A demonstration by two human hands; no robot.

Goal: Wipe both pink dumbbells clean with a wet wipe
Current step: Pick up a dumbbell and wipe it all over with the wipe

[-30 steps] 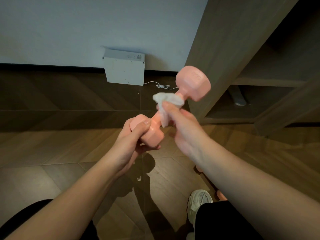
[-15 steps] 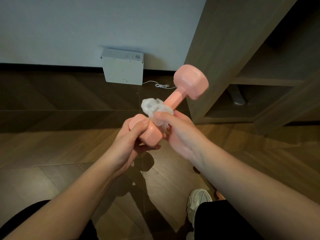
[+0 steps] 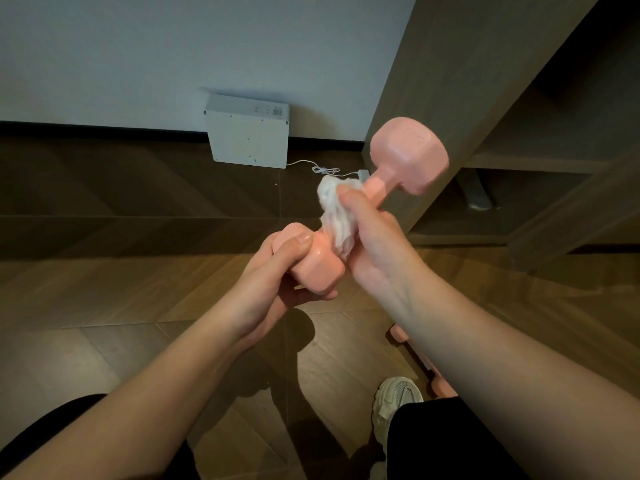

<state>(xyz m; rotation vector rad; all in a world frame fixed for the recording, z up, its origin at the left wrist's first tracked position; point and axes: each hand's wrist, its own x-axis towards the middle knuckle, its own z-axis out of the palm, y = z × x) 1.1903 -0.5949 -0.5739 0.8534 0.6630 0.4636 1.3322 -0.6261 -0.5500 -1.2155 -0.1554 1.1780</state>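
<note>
Beside the wooden shelf unit [image 3: 450, 64], the pink dumbbell [image 3: 408, 154] is held in the air. Its long axis slants from the near-left head up to the far-right one. The left hand [image 3: 273, 282] grips the near head. The right hand [image 3: 374, 244] clasps a wet wipe [image 3: 337, 216] round the bar.

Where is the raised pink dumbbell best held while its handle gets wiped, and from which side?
By its near head, from below and the left, as the left hand does: the dumbbell tilts up and away, so that blocky end sits lowest and leaves the handle free for the right hand and wet wipe.
</note>
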